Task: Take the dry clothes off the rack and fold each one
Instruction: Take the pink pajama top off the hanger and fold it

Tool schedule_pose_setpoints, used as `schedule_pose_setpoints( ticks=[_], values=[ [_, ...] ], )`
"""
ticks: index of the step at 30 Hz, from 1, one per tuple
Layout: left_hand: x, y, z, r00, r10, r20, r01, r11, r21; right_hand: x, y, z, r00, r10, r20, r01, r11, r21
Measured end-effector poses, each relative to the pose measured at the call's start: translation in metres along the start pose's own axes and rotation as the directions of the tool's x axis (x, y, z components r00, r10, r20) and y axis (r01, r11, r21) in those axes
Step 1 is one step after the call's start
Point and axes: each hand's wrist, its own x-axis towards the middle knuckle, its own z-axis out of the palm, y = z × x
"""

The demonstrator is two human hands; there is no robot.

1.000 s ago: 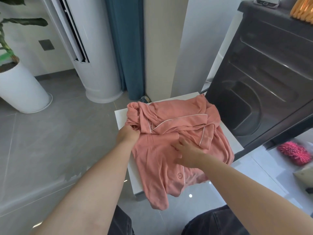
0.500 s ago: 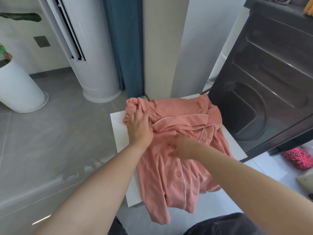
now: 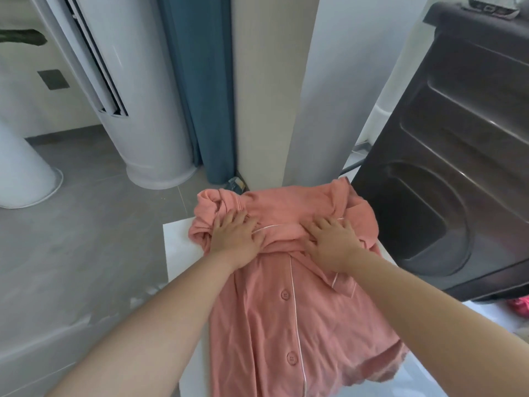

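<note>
A pink button-up pyjama shirt (image 3: 272, 319) with white piping lies front up on a small white table (image 3: 179, 247), its hem hanging over the near edge. My left hand (image 3: 236, 239) lies flat with spread fingers on the shirt's left shoulder, beside a bunched sleeve. My right hand (image 3: 332, 242) presses flat on the collar area at the right. Neither hand grips the cloth. No drying rack is in view.
A dark cabinet (image 3: 458, 167) stands close on the right of the table. Behind are a white column (image 3: 272, 96), a teal curtain (image 3: 197, 81) and a white tower air conditioner (image 3: 134, 104). A white planter (image 3: 25, 173) sits far left on grey floor tiles.
Both hands have moved up the shirt toward the collar and now lie flat. The left hand let go of the bunched sleeve; the right hand slid to the right.
</note>
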Motion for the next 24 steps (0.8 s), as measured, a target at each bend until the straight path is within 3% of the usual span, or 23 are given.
schedule_pose_setpoints(
  ticks=[2, 4, 6, 9, 15, 19, 24],
  values=[
    [0.015, 0.002, -0.014, 0.980, 0.008, -0.197, -0.001, 0.999, 0.034, 0.015, 0.005, -0.017, 0.987, 0.067, -0.145, -0.038, 0.980, 0.195],
    [0.031, -0.005, -0.023, 0.965, 0.036, -0.261, 0.003, 0.989, 0.149, 0.033, 0.014, -0.028, 0.968, 0.152, -0.198, -0.096, 0.959, 0.266],
    [0.047, -0.016, -0.027, 0.993, 0.002, -0.118, 0.022, 0.978, 0.206, 0.049, 0.026, -0.028, 0.975, 0.106, -0.195, -0.079, 0.987, 0.139],
    [0.068, -0.028, -0.029, 0.991, -0.082, 0.107, 0.060, 0.978, 0.201, 0.065, 0.040, -0.026, 0.998, 0.053, -0.035, -0.050, 0.997, 0.063],
    [0.092, -0.041, -0.041, 0.924, -0.184, 0.334, 0.146, 0.980, 0.137, 0.093, 0.066, -0.024, 0.980, 0.087, 0.177, -0.097, 0.994, 0.048],
    [0.104, -0.041, -0.034, 0.953, -0.144, 0.268, 0.129, 0.989, 0.071, 0.096, 0.058, -0.037, 0.985, 0.122, 0.124, -0.119, 0.993, -0.026],
    [0.094, -0.033, -0.050, 0.996, -0.058, 0.073, 0.046, 0.985, 0.164, 0.083, 0.062, -0.051, 0.995, 0.081, 0.066, -0.045, 0.902, -0.429]
  ],
)
